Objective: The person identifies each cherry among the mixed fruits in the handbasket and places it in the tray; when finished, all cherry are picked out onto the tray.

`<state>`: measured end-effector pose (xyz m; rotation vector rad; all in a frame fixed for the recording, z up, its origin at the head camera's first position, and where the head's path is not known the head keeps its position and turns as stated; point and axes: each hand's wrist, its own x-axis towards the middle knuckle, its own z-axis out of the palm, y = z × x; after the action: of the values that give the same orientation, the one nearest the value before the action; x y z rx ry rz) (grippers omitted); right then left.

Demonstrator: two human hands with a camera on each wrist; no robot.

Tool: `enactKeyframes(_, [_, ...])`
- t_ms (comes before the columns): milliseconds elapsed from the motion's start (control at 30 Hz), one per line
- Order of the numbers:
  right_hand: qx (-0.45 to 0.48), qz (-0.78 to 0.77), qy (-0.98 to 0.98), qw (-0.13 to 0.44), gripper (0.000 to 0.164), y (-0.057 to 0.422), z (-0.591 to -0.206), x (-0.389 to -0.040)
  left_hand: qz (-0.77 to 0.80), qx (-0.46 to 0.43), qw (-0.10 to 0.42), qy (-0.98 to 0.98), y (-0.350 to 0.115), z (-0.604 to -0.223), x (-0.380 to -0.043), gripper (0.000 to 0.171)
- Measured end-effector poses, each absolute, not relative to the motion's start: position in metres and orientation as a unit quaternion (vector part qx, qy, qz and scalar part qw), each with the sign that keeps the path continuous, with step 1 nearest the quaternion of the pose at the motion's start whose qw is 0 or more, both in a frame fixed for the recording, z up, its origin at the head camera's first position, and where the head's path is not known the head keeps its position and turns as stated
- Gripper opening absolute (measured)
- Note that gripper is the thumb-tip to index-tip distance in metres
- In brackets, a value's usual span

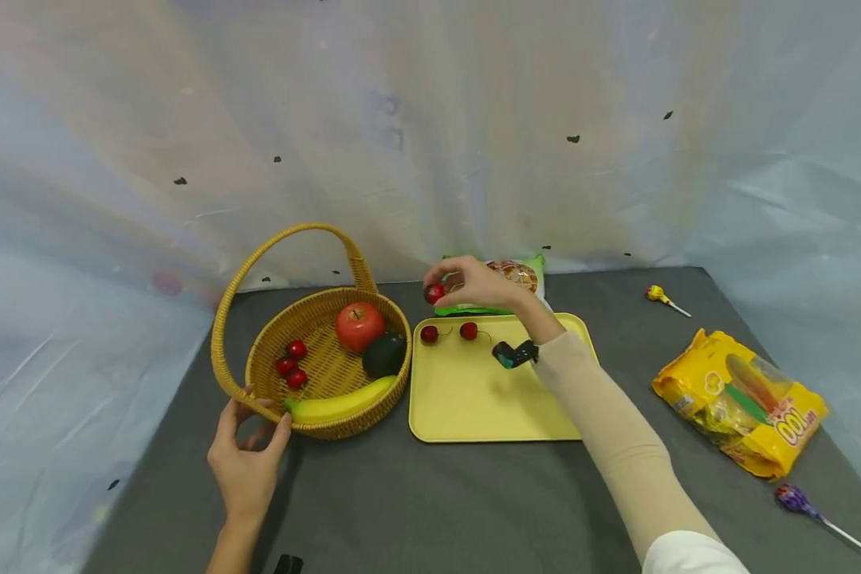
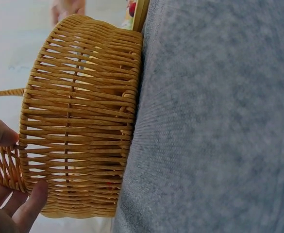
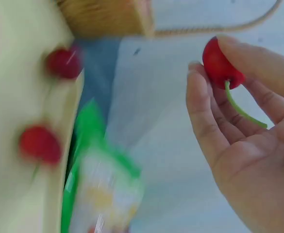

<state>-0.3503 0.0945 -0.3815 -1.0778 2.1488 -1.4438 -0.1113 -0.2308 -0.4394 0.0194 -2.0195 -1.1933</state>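
My right hand [image 1: 479,285] is raised over the back left edge of the yellow tray [image 1: 488,399]. Between thumb and fingertips it pinches a red cherry [image 3: 218,63], whose green stem points toward the palm in the right wrist view. Two more stemmed cherries, one nearer the basket [image 1: 429,335] and one beside it [image 1: 469,331], lie at the tray's back. With thumb and fingers, my left hand [image 1: 247,470] grips the wicker basket [image 2: 78,116] at its rim by the handle's base. Inside sit several cherries [image 1: 296,379], a red apple [image 1: 359,325], a dark avocado [image 1: 385,355] and a banana [image 1: 340,403].
A green-edged food bag [image 1: 520,275] lies behind the tray, partly hidden by my right hand. Over on the right are a yellow candy bag [image 1: 742,402], a yellow lollipop [image 1: 666,300] and a purple lollipop [image 1: 796,502]. The basket's tall handle [image 1: 224,319] arches up.
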Motion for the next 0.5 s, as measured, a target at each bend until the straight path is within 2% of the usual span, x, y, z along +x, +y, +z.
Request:
enactKeyframes(233, [-0.327,-0.486,0.795,0.157,0.032,0.153,-0.414,-0.344,-0.464,0.009,0.385,-0.798,-0.233,-0.436,-0.11,0.058])
enactKeyframes(500, [-0.308,-0.465,0.815,0.155,0.031,0.189,-0.448,-0.333,-0.469,0.008,0.384,-0.795,-0.234,-0.437,-0.108,0.059])
